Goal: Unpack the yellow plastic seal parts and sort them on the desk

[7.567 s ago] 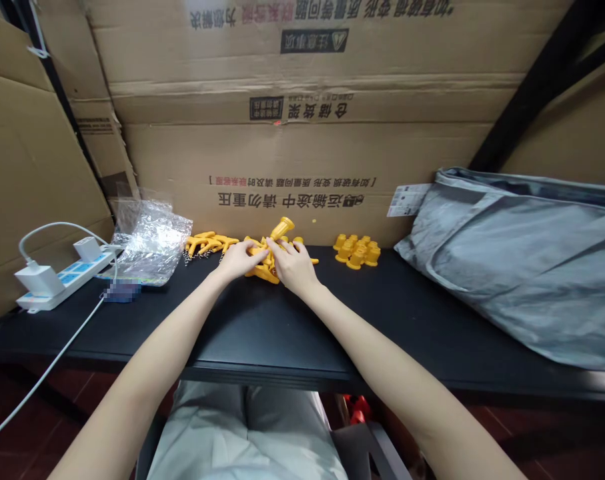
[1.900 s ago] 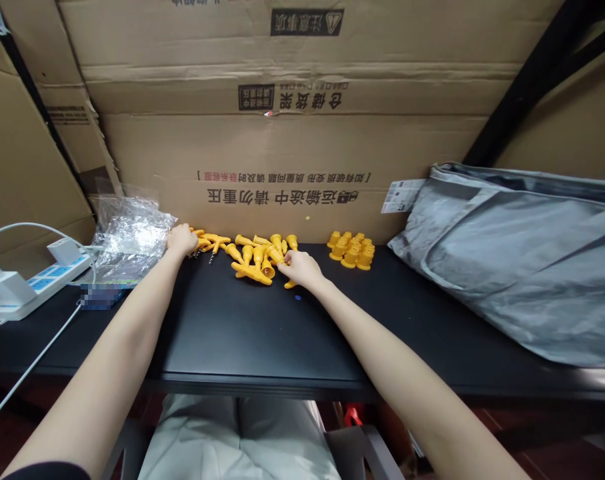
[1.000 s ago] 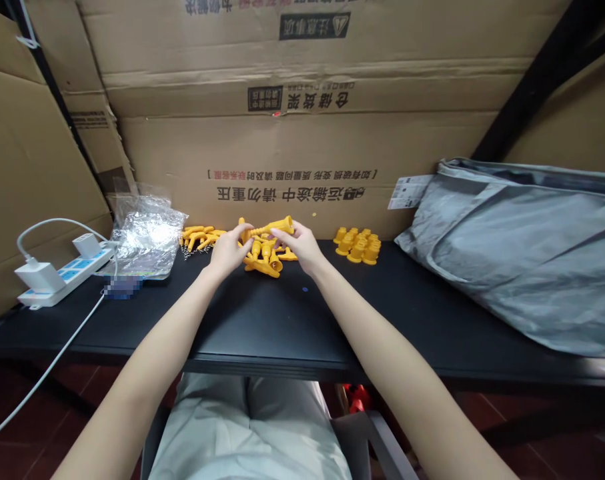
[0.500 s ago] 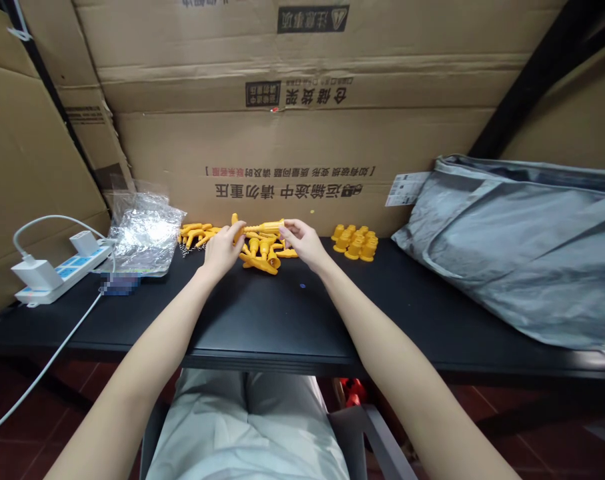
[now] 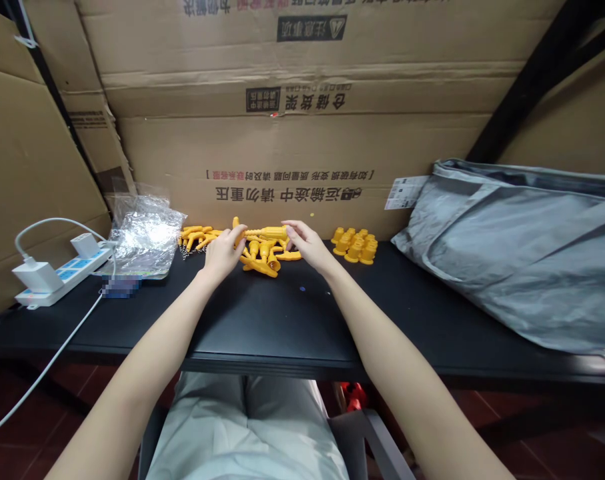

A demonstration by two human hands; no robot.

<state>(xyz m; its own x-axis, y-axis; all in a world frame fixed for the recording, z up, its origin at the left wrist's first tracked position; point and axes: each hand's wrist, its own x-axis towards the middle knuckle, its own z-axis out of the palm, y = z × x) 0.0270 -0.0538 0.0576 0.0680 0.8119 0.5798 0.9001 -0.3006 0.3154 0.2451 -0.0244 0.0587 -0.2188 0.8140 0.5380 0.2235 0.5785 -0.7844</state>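
The left hand (image 5: 225,253) has its grip closed around the handle (image 5: 236,222) of a yellow tool (image 5: 272,233), and the right hand (image 5: 308,247) has its grip pinching the wide end, so the tool is held sideways between them, by a pile of yellow pieces (image 5: 260,265) on the black tabletop (image 5: 272,327). Left of the pile is a bunch of yellow handles (image 5: 197,237) with curly metal bits (image 5: 185,253), next to a shiny clear plastic bag (image 5: 147,237), and on the right small yellow cups (image 5: 355,247) stand close together. A big gray bag (image 5: 522,260) is farther right, a white power strip (image 5: 75,272) is far left, and brown cardboard (image 5: 302,147) stands behind.
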